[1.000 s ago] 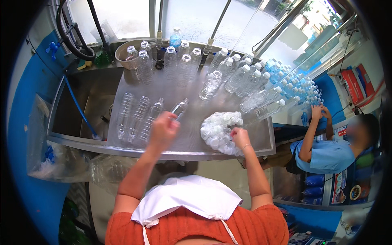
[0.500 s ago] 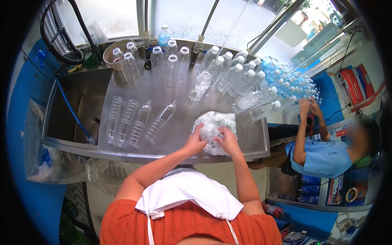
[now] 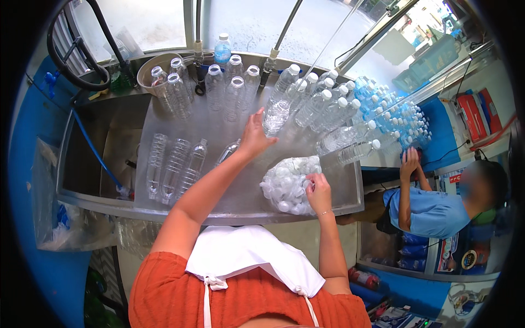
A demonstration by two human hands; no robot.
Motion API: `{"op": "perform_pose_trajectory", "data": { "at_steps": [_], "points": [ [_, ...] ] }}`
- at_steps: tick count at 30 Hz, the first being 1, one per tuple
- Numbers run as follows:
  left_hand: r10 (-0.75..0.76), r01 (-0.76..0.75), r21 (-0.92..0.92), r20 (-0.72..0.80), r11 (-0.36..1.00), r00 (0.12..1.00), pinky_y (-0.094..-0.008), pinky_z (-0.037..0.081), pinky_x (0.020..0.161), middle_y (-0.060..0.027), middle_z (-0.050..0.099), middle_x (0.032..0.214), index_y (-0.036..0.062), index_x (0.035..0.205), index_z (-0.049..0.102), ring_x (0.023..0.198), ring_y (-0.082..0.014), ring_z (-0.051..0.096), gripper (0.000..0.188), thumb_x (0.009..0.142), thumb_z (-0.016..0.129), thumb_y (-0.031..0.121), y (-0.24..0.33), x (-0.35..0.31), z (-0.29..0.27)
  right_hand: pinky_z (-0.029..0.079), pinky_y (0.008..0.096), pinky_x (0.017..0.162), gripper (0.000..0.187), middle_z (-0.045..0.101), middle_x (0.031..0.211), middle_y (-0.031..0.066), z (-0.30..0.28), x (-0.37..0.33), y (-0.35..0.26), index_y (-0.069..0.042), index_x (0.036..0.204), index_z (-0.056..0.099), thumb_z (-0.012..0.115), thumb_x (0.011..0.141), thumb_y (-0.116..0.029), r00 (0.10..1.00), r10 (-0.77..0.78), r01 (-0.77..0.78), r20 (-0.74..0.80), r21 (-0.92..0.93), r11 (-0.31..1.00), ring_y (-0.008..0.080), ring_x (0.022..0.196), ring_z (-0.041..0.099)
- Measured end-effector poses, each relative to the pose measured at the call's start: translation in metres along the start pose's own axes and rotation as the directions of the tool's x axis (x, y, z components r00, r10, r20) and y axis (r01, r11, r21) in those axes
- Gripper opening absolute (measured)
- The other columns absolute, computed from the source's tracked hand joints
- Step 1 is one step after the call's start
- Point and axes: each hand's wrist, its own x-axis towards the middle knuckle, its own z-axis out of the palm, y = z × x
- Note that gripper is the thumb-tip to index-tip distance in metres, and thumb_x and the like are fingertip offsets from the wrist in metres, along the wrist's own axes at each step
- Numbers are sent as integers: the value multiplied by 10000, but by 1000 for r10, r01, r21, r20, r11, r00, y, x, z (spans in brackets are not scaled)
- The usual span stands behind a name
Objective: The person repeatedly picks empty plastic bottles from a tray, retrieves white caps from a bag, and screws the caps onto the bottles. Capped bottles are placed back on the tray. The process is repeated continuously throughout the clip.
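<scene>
Four bottles lying, one partly behind forearm, left hand spread, right hand at caps, grip unclear

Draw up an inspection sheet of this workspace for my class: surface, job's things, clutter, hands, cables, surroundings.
Surface: metal counter, with a sink at its left.
Job's things: bag of white caps; lying bottles at left, one partly hidden; uncapped standing bottles at the back; capped bottles towards the right.
Clutter: plastic bag hanging below the sink's front edge.
Hands: left hand spread beside a clear bottle, contact unclear; right hand at the bag's right side, grip unclear.
Cables: no loose cable seen on the counter; blue hose runs into the sink.
Surroundings: co-worker in blue at right; windows behind.
</scene>
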Motion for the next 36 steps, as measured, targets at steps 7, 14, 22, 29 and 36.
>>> {"op": "perform_pose_trajectory", "data": {
  "at_steps": [7, 14, 22, 29, 36],
  "points": [
    [30, -38, -132, -66, 991, 997, -443, 449, 943, -265, 491, 1279, 6, 1354, 312, 1157, -434, 518, 837, 689, 806, 125, -15, 17, 35, 449, 314, 546, 208, 556, 796, 76, -9, 30, -19, -54, 977, 644, 567, 794, 6, 994, 104, -108, 29, 222, 969, 159, 624, 578],
    [14, -14, -139, -7, 990, 1000, -429, 454, 931, -278, 522, 1230, -43, 1310, 360, 1123, -419, 549, 765, 700, 793, 117, -10, 14, 25, 417, 212, 486, 183, 579, 818, 54, 51, 87, -20, -23, 1062, 574, 542, 882, -40, 880, 329, -472, 343, 713, 518, 90, 588, 543],
    [-70, 84, -120, 115, 989, 991, -402, 489, 847, -235, 628, 1060, -40, 1247, 427, 1008, -361, 630, 721, 655, 810, 111, 15, 12, -1, 461, 245, 480, 215, 618, 860, 65, 103, 163, -28, -22, 1100, 551, 471, 902, -40, 770, 341, -611, 540, 778, 147, 101, 600, 567],
    [-116, 127, -133, 90, 983, 989, -389, 503, 812, -228, 656, 1003, -36, 1227, 433, 938, -361, 655, 704, 652, 801, 135, 25, 8, -32, 481, 262, 524, 268, 584, 834, 39, 104, 193, -69, -7, 1156, 541, 429, 913, -22, 786, 198, -572, 585, 811, -126, 125, 634, 563],
    [-125, 131, -25, 159, 991, 979, -418, 491, 846, -250, 622, 1062, -44, 1198, 430, 998, -388, 622, 672, 660, 792, 132, 34, 12, -41, 520, 283, 593, 363, 590, 858, 91, 57, 203, -51, 45, 1261, 502, 431, 909, -12, 763, 234, -636, 602, 765, 105, 164, 680, 596]
  ]
}}
